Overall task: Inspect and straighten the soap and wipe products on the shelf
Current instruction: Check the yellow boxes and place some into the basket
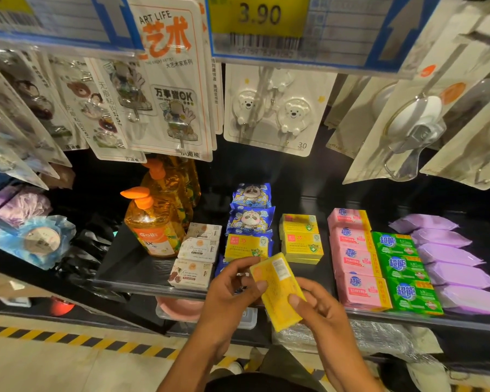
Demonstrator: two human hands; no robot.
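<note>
Black shelf (119, 265), yellow soap (276, 292) held; hazard-striped floor (68, 363)

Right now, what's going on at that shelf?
A person holds one yellow soap pack in both hands, tilted, in front of the shelf. The left hand grips its upper end and the right hand its lower end. More stacked yellow packs sit behind it, with pink soap bars, green soap bars and purple wipe packs in rows to the right.

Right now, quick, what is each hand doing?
The left hand pinches the yellow soap pack near its upper end.
The right hand holds the same pack at its lower part.
</note>
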